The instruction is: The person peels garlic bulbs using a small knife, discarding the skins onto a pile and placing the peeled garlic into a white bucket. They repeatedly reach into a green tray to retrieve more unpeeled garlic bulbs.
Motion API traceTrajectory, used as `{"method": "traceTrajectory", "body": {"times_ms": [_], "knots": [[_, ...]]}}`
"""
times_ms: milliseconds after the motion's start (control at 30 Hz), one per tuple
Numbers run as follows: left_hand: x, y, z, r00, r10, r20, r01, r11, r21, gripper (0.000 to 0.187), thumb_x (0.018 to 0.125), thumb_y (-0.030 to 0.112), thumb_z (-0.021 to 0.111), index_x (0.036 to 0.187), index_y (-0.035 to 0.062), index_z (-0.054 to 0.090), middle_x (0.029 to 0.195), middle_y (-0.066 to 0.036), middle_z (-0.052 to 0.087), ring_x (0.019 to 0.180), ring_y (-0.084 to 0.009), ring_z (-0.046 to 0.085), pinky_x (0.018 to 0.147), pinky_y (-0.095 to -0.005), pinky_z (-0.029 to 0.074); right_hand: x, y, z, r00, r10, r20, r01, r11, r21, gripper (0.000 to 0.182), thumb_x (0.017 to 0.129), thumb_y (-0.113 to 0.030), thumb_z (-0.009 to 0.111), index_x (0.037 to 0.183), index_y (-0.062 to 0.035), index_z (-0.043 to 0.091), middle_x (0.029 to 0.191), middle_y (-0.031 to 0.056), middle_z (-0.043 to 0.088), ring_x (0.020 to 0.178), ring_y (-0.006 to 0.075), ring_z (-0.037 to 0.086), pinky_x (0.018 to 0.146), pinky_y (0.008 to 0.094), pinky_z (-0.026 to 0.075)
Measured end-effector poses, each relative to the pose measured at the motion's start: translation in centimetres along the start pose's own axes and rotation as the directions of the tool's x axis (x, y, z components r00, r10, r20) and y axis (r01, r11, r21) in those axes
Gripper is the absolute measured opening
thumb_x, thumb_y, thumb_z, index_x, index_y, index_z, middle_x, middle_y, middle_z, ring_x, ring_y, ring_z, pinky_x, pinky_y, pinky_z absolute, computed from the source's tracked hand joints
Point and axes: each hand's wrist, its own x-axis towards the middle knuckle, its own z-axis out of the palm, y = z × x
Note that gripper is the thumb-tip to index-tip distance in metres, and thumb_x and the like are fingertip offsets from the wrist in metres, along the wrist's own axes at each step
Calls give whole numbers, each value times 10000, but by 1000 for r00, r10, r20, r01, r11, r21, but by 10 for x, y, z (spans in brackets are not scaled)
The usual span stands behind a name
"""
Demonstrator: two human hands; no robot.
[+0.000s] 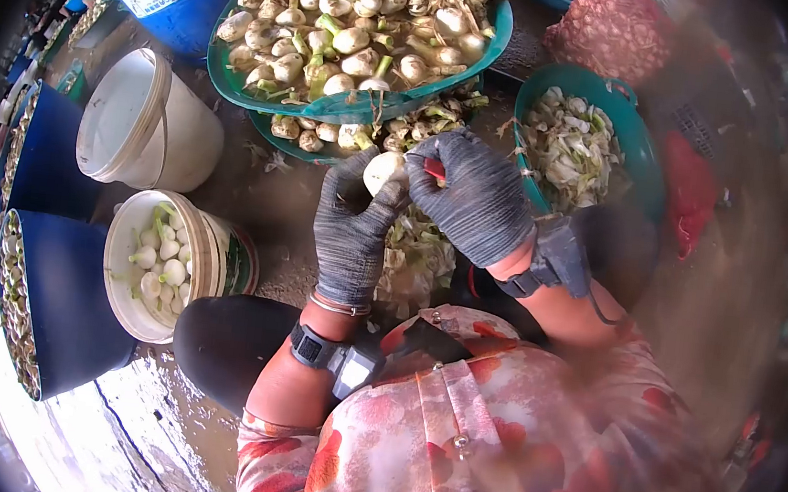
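My left hand (355, 227), in a grey glove, is closed around a peeled white garlic bulb (382, 173) in front of my body. My right hand (478, 197), gloved the same way, grips a small red-handled tool (435, 170) right beside the bulb; its working end is hidden. Just beyond my hands, a green basin (356, 108) is heaped with unpeeled bulbs that have cut green stems. More soiled bulbs (329, 134) lie in another container under it. Pale peelings (417, 258) are piled below my hands, between my knees.
To the left, a white bucket (115, 265) contains peeled bulbs, with another white bucket (196, 134) behind it. Blue tubs (70, 308) line the far left. At right stand a green tub (635, 142) of peelings and a red net sack (609, 28).
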Motion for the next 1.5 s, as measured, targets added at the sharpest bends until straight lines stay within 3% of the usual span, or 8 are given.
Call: {"method": "traceTrajectory", "body": {"times_ms": [200, 367, 567, 700, 833, 1033, 1267, 1500], "knots": [[-10, 13, -5, 987, 12, 163, 0, 998, -70, 477, 923, 188, 693, 1327, 25, 500, 1187, -104, 600, 1066, -195, 608, 926, -345, 537, 8, 24, 1, 971, 225, 82, -239, 896, 374, 205, 896, -198, 676, 845, -21, 586, 695, 100, 585, 618, 207, 531, 623, 348, 475], [-1, 4, -22, 990, 27, 141, 6, 972, -234, 477, 934, 192, 676, 1331, 17, 479, 1184, -121, 592, 1056, -209, 616, 885, -345, 560, 16, 54, -7, 866, 488, 107, -499, 844, 198, 145, 912, -167, 676, 907, -26, 639, 786, 66, 651, 696, 140, 582, 669, 321, 491], [-5, 0, -11, 1000, -3, 21, 4, 997, -73, 445, 919, 115, 682, 1310, 27, 488, 1158, -111, 597, 1024, -185, 611, 855, -322, 543, -7, -4, -8, 998, -18, 59, 11, 993, 116, 161, 857, -175, 723, 903, -41, 649, 811, 128, 662, 714, 253, 655, 661, 348, 523], [-7, -3, -12, 993, 120, 16, -121, 987, 105, 399, 916, 101, 682, 1281, 35, 536, 1167, -66, 618, 1030, -139, 602, 853, -277, 535, -7, -11, 3, 999, 33, -1, -33, 999, 18, 177, 813, -218, 724, 867, -79, 630, 819, 132, 651, 732, 345, 639, 650, 432, 518], [-11, 5, -13, 995, -12, 102, 15, 1000, -26, 498, 894, 190, 720, 1324, 64, 504, 1159, -80, 611, 1003, -179, 618, 889, -334, 539, 6, 18, 7, 970, 238, 53, -244, 931, 272, 187, 839, -230, 676, 883, -59, 616, 762, 164, 652, 721, 397, 624, 654, 438, 512], [0, 0, -28, 928, -136, 347, 301, 823, -482, 646, 880, 295, 697, 1406, 41, 422, 1227, -124, 580, 1029, -210, 605, 875, -367, 539, 25, 90, -12, 911, 408, -54, -407, 913, 19, 274, 940, -287, 611, 918, -16, 645, 829, 185, 681, 776, 342, 668, 700, 408, 522], [-5, 3, -16, 897, -224, 382, 344, 896, -283, 773, 843, 311, 730, 1460, 36, 354, 1049, -83, 614, 880, -178, 618, 818, -389, 566, 6, 13, -30, 919, -293, 263, 282, 956, 78, 193, 851, -245, 678, 993, -115, 692, 937, 76, 701, 838, 290, 680, 741, 400, 543], [-5, 0, -26, 857, -291, 426, 307, 951, 31, 733, 877, 398, 692, 1451, 46, 403, 1037, -30, 583, 933, -122, 565, 847, -286, 496, -3, 12, -28, 891, -195, 410, 219, 976, -12, 205, 786, -220, 729, 968, -131, 696, 933, 74, 698, 834, 279, 675, 733, 384, 532]]}}
